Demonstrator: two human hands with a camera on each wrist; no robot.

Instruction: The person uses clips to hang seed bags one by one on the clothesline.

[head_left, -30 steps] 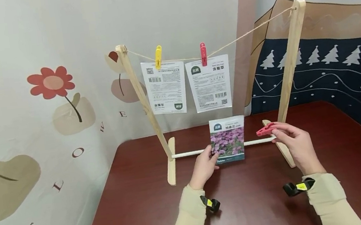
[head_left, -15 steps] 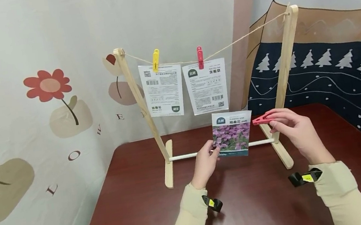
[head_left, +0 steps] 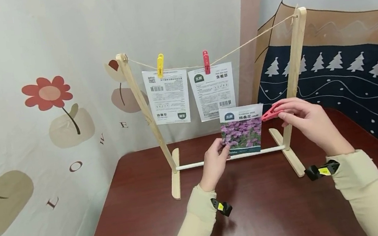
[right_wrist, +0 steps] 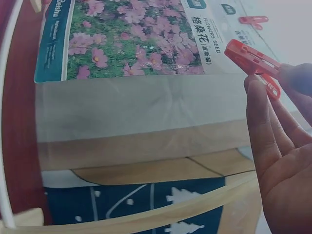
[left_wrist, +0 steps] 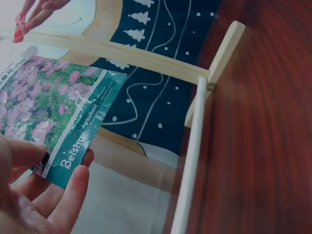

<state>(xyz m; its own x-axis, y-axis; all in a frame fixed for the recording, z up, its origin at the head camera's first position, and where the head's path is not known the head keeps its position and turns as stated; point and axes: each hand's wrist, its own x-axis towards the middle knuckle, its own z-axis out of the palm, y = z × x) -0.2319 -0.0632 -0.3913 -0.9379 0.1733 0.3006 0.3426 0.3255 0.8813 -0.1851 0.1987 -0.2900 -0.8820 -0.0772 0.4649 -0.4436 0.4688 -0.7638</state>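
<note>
My left hand [head_left: 214, 164] pinches the lower left corner of a flower seed packet [head_left: 242, 133] with pink blossoms on its front. The packet is held upright in the air, before the rack's white bar. In my right hand [head_left: 308, 123] a red clothespin [head_left: 270, 113] is pinched between thumb and fingers, its nose close to the packet's upper right edge. In the right wrist view the clothespin [right_wrist: 251, 59] lies near the packet's top end; whether they touch I cannot tell. Two white packets hang from the string, the left under a yellow clothespin [head_left: 160, 65], the right under another red clothespin [head_left: 206, 61].
A wooden rack stands on the dark red table [head_left: 145, 225], with a left post [head_left: 147, 113], a right post [head_left: 295, 73] and a white bar [head_left: 191, 165] low between them. The sagging string [head_left: 250, 41] joins the post tops. Printed curtains hang behind.
My left hand has raised the seed packet, which now overlaps the bottom of the right hanging packet in view. My right hand has risen too, with the clothespin closer to the packet.
</note>
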